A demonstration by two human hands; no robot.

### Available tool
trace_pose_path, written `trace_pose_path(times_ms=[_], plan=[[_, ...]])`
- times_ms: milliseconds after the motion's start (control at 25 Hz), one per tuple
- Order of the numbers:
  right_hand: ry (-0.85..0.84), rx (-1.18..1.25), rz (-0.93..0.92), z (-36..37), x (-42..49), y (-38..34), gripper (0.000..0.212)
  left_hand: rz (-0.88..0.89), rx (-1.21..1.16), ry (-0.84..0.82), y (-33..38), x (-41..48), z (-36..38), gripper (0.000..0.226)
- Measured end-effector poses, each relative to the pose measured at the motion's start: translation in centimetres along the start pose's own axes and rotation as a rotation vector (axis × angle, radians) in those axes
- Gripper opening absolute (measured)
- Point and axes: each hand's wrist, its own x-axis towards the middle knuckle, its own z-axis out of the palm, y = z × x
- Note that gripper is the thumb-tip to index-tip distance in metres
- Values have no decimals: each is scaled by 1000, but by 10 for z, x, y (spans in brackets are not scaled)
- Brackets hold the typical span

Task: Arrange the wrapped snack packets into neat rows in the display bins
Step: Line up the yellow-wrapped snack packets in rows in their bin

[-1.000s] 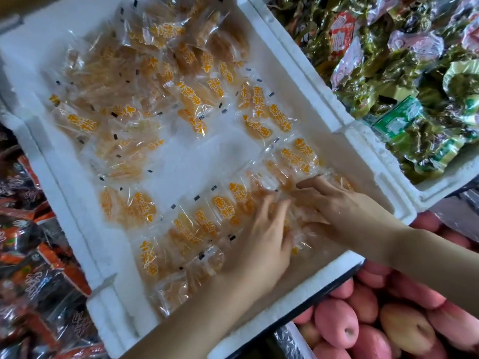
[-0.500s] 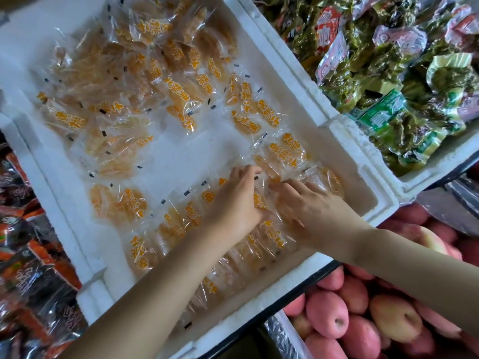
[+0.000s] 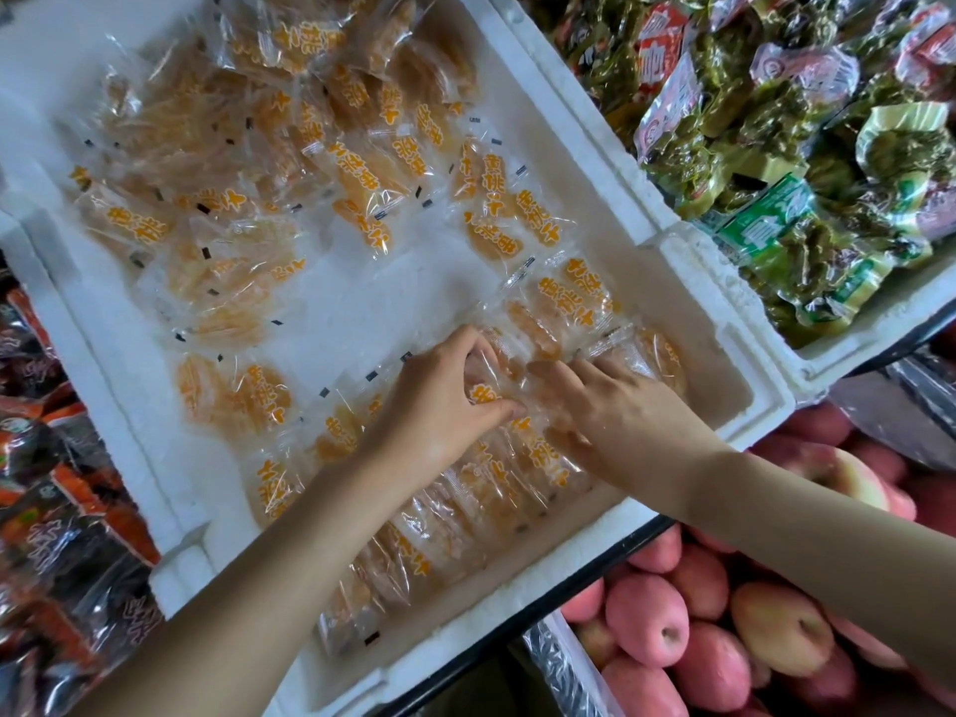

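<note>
The white foam bin held lots of clear snack packets with orange food and orange writing on them. A row of packets stood on edge along the near side of the bin, each one leaning on the next. It ran toward the right corner. A loose pile lay in a jumble at the far side. A few flat packets lay by themselves in the middle.

The left hand was at the far end of the row. Its fingers and thumb were curled round one packet and pinched it. The right hand was just beside it. Its fingers were stretched out flat and rested on top of the end packets near the corner. Those fingertips looked a bit blurry.

Another white bin on the right was full of green packets. Pink apples sat below it. Dark red packets lay on the left.
</note>
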Motion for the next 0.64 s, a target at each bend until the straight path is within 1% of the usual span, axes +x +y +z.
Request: trace_pose_path(times_ms=[40,80,120,160,240,360,400,440,560,640], plan=[[82,-5,-22,3,0,2,62,5,-23,22,0,1,-4,39],[120,39,-32,4,-1,4,57,8,-53,43,2,2,-8,39],[137,142,-13,3,-2,4,51,8,-84,65,2,3,-13,39],[144,296,44,-1,-1,5,47,8,-116,91,3,3,-18,38],[156,610,216,-10,0,6,39,-9,-197,188,3,5,-26,34],[94,1213,577,-24,6,1,29,-85,-342,358,0,6,-31,30],[73,1357,668,-28,7,-2,27,-111,-374,385,-1,5,-31,29],[44,1399,706,-31,9,-6,26,-128,-390,393,-2,4,-29,28],[-42,1236,653,-30,7,-12,13,-125,-380,352,0,0,-21,30],[-74,1176,613,-31,5,-15,17,-101,-371,335,1,-4,-16,31]])
